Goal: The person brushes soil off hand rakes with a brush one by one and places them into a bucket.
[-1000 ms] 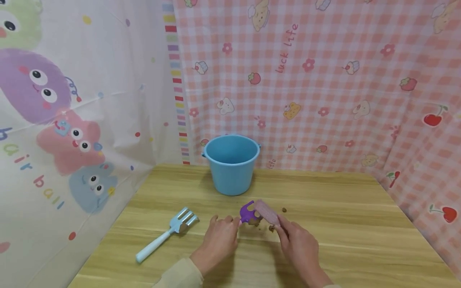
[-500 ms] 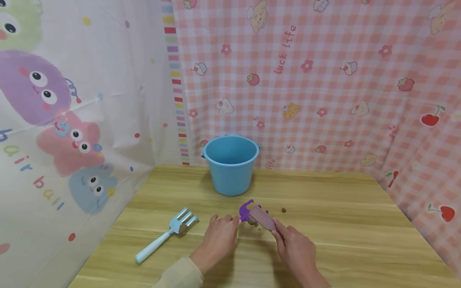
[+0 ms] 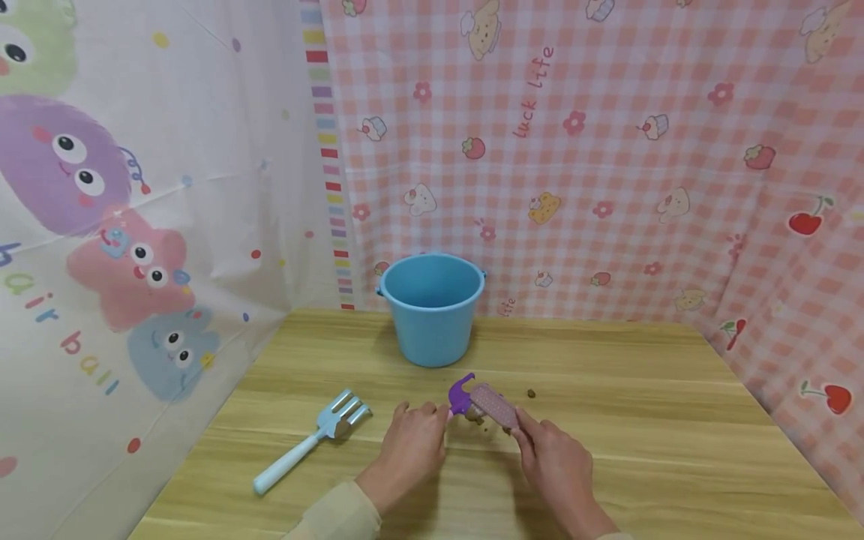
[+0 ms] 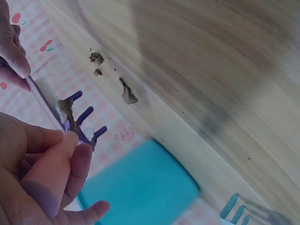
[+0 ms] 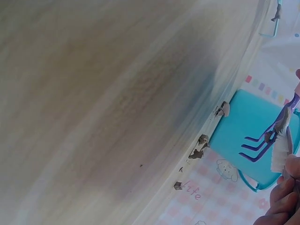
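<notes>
My left hand (image 3: 413, 442) grips the pink handle (image 4: 52, 171) of a small toy hand rake (image 3: 461, 396), whose purple head has bent tines. Brown, mud-like clumps (image 4: 65, 111) cling to the head. My right hand (image 3: 556, 457) pinches one end of a brush (image 3: 494, 405) with a mauve, dotted back. In the right wrist view its white bristles (image 5: 279, 152) press against the dirty rake head. From the head view, the brush back covers part of the tines. Both tools are held above the wooden table.
A blue bucket (image 3: 435, 330) stands upright at the back of the table (image 3: 628, 390). To the left lies a light blue toy fork (image 3: 313, 442) with a brown clump on it. Loose brown bits (image 4: 127, 92) are scattered on the tabletop below the tools.
The brush has shifted left and slightly down across the rake head, then moved only slightly. My left hand and the rake have hardly moved.
</notes>
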Motion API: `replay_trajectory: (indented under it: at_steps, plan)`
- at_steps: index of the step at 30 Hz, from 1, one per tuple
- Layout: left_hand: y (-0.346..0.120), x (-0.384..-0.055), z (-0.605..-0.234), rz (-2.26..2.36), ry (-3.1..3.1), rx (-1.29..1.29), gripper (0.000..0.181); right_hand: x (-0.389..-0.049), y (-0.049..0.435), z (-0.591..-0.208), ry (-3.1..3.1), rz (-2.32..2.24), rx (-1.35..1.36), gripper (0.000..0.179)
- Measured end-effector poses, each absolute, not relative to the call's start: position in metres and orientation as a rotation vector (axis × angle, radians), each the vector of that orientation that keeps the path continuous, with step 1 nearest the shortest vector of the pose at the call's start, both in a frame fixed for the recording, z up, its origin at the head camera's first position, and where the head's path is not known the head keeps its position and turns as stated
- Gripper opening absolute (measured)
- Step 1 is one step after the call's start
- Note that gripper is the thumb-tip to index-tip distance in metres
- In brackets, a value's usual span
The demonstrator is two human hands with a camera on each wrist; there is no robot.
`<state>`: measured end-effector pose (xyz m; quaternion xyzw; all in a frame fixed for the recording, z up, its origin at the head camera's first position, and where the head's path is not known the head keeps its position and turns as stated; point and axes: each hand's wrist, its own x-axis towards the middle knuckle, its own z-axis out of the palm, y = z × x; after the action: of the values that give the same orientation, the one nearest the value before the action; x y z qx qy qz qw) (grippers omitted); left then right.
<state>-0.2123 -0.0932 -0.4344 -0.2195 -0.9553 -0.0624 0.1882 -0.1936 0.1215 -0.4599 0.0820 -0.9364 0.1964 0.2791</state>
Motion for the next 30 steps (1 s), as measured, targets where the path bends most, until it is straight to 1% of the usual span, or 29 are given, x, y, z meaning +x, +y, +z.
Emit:
replay_trajectory:
  at_steps: [13, 23, 30]
  plan:
    - [-0.094, -0.209, -0.435, -0.139, -2.688, -0.638, 0.016, -0.2, 0.136, -0.463, -2.539, 0.545, 0.188, 0.032]
    - [-0.092, -0.211, -0.434, -0.15, -2.678, -0.63, 0.014, -0.192, 0.122, -0.453, -2.475, 0.621, 0.264, 0.034]
    - [-0.092, -0.211, -0.434, -0.1, -2.68, -0.641, 0.017, -0.194, 0.128, -0.456, -2.529, 0.555, 0.178, 0.031]
